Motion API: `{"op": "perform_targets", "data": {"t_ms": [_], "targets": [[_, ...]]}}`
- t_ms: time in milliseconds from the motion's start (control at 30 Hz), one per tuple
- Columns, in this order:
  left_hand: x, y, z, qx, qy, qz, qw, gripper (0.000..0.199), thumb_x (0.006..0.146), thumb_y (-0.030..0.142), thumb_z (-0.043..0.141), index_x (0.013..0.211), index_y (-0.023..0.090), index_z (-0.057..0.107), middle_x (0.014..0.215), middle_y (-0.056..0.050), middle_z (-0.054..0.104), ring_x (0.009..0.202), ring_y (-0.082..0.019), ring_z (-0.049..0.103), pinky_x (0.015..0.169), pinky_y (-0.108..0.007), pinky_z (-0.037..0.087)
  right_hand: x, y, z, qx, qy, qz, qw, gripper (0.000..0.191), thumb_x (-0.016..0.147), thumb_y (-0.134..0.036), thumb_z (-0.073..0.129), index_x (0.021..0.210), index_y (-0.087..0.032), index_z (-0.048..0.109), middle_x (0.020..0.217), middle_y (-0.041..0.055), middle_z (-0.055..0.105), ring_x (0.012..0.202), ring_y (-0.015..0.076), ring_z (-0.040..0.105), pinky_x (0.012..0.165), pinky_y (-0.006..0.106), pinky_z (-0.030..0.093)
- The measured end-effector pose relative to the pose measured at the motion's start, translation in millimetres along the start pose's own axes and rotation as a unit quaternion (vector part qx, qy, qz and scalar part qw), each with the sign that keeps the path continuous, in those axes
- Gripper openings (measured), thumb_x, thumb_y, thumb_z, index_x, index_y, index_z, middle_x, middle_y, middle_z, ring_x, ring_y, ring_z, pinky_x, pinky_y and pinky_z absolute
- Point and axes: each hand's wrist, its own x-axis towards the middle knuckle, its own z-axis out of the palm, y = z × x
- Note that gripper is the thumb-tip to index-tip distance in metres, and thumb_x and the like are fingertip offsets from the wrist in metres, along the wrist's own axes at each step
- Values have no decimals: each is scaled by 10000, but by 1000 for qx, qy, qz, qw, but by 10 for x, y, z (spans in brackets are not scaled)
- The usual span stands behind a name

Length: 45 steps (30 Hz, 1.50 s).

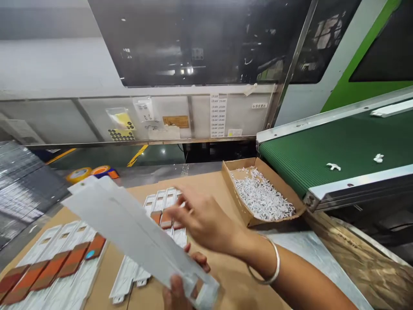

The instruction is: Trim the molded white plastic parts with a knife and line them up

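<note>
My left hand (177,292) grips the lower end of a long, flat white plastic moulded strip (129,228), which slants up and left across the view. My right hand (201,219) is above a row of similar white strips with orange-brown pads (164,202), its fingers apart and holding nothing. A thin metal bangle (266,262) circles my right wrist. More white strips with orange-brown pads (53,267) lie at lower left on a brown cardboard-covered table (206,185). The held strip hides part of the strips beneath it.
A shallow cardboard tray (245,181) full of small white plastic pieces stands at the table's right. Behind it runs a green conveyor belt (335,150) in a metal frame, carrying loose white pieces. Tape rolls (79,174) lie beyond the table, below a labelled machine panel.
</note>
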Motion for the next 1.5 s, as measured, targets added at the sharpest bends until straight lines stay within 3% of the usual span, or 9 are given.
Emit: {"op": "perform_targets", "data": {"t_ms": [100,200,400,500,633,867,1033,1233,1500], "targets": [[46,333,-118,-96,-2,-10,995,571,626,691,596,990,250,590,778,-14,598,597,-170,556,495,-287,463,-413,678,406,-92,19,131,987,256,965,-299,360,1126,-151,493,993,85,598,896,161,572,762,274,428],[127,638,-251,-139,11,-10,990,490,755,649,463,878,199,611,646,-13,543,512,-141,506,481,-276,448,-974,1249,855,-146,-2,204,968,166,867,-289,542,891,-126,565,867,111,587,866,229,555,770,359,419],[177,733,-417,-270,-8,-25,963,499,918,466,209,798,175,597,587,19,444,426,-75,417,433,-204,382,-1645,1609,1332,-180,12,238,954,267,921,-344,414,745,-167,509,781,53,521,778,197,511,708,354,413],[159,683,-483,-286,-19,-26,958,493,926,460,213,804,173,595,583,35,406,409,-56,393,419,-185,367,-1727,1475,1359,-157,39,231,960,333,947,-344,270,789,-174,509,802,104,531,759,232,527,651,353,424],[127,638,-579,-306,-38,-31,951,508,925,482,219,811,170,602,572,45,391,394,-41,383,411,-171,354,-1825,894,1311,-75,42,193,977,333,969,-332,201,1001,-185,498,830,69,589,712,180,586,617,273,467],[67,587,-714,-324,-66,-29,943,495,924,494,254,832,162,610,569,49,393,378,-26,355,390,-155,327,-1883,-164,1155,234,-76,88,965,221,949,-273,365,1101,-277,526,879,12,631,789,148,614,678,215,487],[40,576,-777,-341,-81,-33,936,561,921,526,201,831,154,611,564,44,422,367,-25,380,386,-153,338,-1863,-275,1202,278,-78,110,951,319,956,-279,349,1254,-288,460,1053,31,608,952,155,581,794,238,480],[55,560,-815,-360,-96,-39,927,612,924,521,149,821,134,611,546,34,460,352,-29,420,373,-151,363,-1846,-356,1294,261,-81,118,955,188,965,-265,345,880,-236,511,769,-16,558,694,110,550,626,193,422],[35,532,-815,-375,-108,-52,919,656,922,520,85,826,127,602,552,26,483,352,-30,445,375,-151,381,-1925,-363,1437,179,-47,132,974,260,970,-308,343,771,-216,485,651,-24,515,575,114,490,527,209,335]]}}
